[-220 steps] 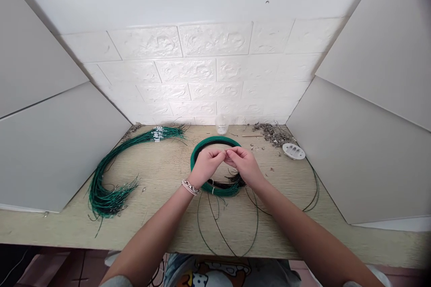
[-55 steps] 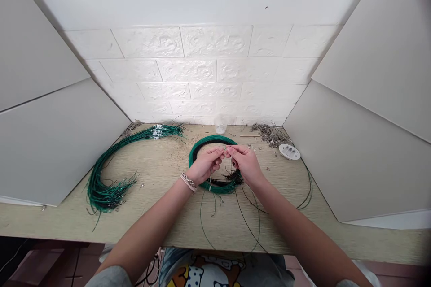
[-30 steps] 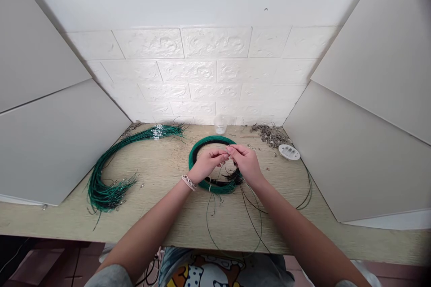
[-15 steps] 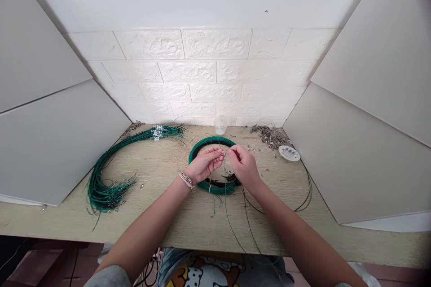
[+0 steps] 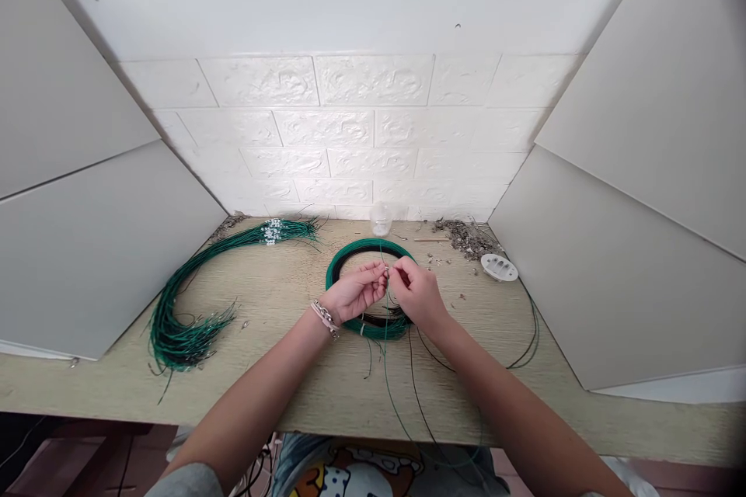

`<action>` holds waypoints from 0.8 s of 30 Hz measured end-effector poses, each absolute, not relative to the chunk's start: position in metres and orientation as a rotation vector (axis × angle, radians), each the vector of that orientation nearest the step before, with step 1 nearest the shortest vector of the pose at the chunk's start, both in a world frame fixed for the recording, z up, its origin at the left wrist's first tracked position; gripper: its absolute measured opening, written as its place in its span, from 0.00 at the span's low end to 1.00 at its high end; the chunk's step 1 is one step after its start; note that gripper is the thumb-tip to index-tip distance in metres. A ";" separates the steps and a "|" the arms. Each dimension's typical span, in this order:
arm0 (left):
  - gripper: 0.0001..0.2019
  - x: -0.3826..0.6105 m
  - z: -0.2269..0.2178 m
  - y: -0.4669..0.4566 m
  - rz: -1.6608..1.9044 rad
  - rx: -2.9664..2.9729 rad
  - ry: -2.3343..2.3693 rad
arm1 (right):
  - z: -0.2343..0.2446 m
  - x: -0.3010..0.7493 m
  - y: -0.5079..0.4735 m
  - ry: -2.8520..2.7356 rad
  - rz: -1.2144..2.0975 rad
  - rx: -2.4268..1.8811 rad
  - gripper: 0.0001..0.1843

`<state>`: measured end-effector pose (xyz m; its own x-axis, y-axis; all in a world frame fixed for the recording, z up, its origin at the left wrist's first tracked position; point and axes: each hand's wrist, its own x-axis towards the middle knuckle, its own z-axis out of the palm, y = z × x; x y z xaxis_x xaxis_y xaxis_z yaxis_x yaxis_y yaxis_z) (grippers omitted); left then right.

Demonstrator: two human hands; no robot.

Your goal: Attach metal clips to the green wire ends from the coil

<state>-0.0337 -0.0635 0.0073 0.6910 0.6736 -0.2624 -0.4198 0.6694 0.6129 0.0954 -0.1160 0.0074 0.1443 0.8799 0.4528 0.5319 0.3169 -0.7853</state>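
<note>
Above a coil of green and black wire (image 5: 333, 270), my left hand (image 5: 357, 292) pinches a thin green wire (image 5: 389, 392) between thumb and fingers. A tiny pale piece shows at its fingertips, too small to name. My right hand (image 5: 420, 293) is closed, its thumb and forefinger pinched right against the left fingertips. What it grips there is mostly hidden. Below the hands the green wire hangs towards the table's front edge, beside a dark wire (image 5: 415, 384).
A long bundle of green wires (image 5: 192, 264) with white connectors (image 5: 272, 231) curves along the left. At the back stand a small clear cup (image 5: 381, 219), a thin stick (image 5: 432, 240) and grey debris (image 5: 466, 239). A white slotted oval piece (image 5: 499, 267) lies right. Grey panels (image 5: 629, 264) flank the table.
My right hand has moved slightly left and down, closing the small gap to my left fingertips. The hanging green and dark wires have shifted a little left.
</note>
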 end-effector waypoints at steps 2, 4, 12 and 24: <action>0.02 -0.034 0.008 -0.064 0.642 0.541 0.507 | 0.007 0.095 -0.116 -1.522 0.413 -1.340 0.10; 0.02 -0.034 0.009 -0.065 0.641 0.540 0.502 | 0.008 0.096 -0.116 -1.527 0.411 -1.343 0.09; 0.02 -0.033 0.008 -0.064 0.634 0.540 0.505 | 0.008 0.096 -0.116 -1.536 0.392 -1.340 0.10; 0.04 -0.034 0.003 -0.062 0.656 0.623 0.532 | 0.006 0.095 -0.115 -1.510 0.396 -1.410 0.10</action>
